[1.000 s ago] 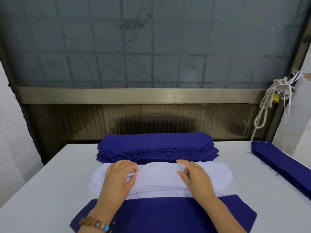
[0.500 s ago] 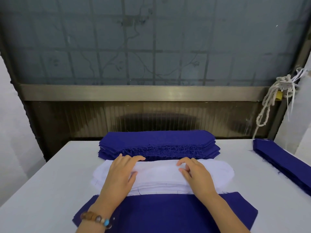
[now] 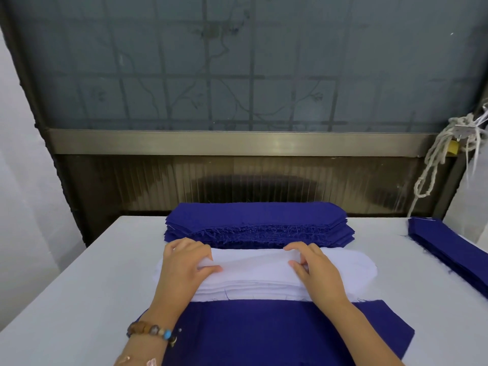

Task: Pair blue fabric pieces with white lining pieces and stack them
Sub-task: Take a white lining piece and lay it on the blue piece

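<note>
A stack of white lining pieces (image 3: 253, 281) lies across the middle of the table. My left hand (image 3: 184, 265) pinches the top white piece (image 3: 253, 261) near its left end, thumb under the lifted edge. My right hand (image 3: 317, 270) pinches the same piece near its right end. The piece's far edge is raised slightly off the stack. Behind it sits a thick stack of blue fabric pieces (image 3: 256, 223) with frayed edges. A blue fabric piece (image 3: 277, 331) lies flat in front, under my forearms.
The white table (image 3: 79, 286) ends at a dark window frame and frosted glass behind. Another stack of blue pieces (image 3: 454, 249) lies at the right edge. A knotted white rope (image 3: 433, 165) hangs at the right. A bead bracelet is on my left wrist.
Both hands slid toward the far edge of the white stack and closed on the top white piece, whose far edge now lifts a little.
</note>
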`<state>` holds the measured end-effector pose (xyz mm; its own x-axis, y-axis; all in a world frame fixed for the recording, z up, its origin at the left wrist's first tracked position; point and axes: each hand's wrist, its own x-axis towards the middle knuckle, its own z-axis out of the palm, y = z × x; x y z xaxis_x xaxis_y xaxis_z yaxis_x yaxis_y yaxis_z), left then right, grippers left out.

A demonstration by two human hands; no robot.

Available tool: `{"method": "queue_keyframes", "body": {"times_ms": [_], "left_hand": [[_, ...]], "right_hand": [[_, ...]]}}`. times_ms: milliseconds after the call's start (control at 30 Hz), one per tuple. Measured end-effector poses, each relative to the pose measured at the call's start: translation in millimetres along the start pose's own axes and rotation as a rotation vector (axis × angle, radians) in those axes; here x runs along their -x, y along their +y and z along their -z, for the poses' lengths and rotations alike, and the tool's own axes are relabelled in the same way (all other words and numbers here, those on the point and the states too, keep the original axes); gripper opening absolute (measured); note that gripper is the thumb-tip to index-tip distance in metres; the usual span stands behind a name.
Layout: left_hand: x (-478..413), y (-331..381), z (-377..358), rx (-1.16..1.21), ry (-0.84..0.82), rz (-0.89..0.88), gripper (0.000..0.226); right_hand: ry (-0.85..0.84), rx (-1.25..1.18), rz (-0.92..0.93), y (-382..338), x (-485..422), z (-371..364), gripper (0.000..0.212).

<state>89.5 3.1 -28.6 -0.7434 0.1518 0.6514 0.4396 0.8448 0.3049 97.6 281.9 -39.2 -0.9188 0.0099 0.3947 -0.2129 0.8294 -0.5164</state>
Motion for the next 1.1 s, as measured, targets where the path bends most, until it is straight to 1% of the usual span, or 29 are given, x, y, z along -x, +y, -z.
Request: {"method": "queue_keyframes", "body": {"times_ms": [133, 200, 267, 333, 367, 433, 500, 600, 700, 767, 867, 1000, 1100], "left_hand": [[2, -7, 0, -0.003, 0.003, 0.026, 0.024], [2, -13, 0, -0.021, 0.008, 0.072, 0.024], [2, -22, 0, 0.0, 0.039, 0.132, 0.017], [1, -31, 0, 0.088, 0.032, 0.24, 0.009], [1, -34, 1, 0.141, 0.013, 0.314, 0.009], [2, -39, 0, 0.267, 0.003, 0.44, 0.012], [4, -39, -1, 0.329, 0.019, 0.499, 0.018], [5, -37, -3, 0.342, 0.026, 0.501, 0.019], [4, -36, -4, 0.272, 0.028, 0.483, 0.017], [4, -36, -4, 0.27, 0.03, 0.486, 0.014], [6, -37, -4, 0.271, 0.038, 0.477, 0.012], [5, -36, -3, 0.3, 0.03, 0.489, 0.01], [4, -36, -4, 0.281, 0.039, 0.502, 0.012]], "right_hand": [[0.014, 0.01, -0.036, 0, 0, 0, 0.014], [0.023, 0.005, -0.047, -1, 0, 0, 0.011], [0.034, -0.005, -0.051, -1, 0, -1, 0.01], [0.037, 0.01, -0.066, 1, 0, -1, 0.013], [0.033, 0.029, -0.081, 2, -1, -1, 0.016], [0.037, 0.067, -0.109, 5, -2, 2, 0.022], [0.07, 0.097, -0.129, 11, -3, 7, 0.021], [0.132, 0.179, -0.201, 27, -2, 19, 0.021], [0.166, 0.289, -0.337, 43, -3, 32, 0.028], [0.19, 0.338, -0.435, 52, -3, 40, 0.033], [0.226, 0.368, -0.542, 63, -3, 46, 0.039], [0.183, 0.365, -0.645, 73, -6, 52, 0.05], [0.177, 0.317, -0.664, 80, -8, 53, 0.048]]}}
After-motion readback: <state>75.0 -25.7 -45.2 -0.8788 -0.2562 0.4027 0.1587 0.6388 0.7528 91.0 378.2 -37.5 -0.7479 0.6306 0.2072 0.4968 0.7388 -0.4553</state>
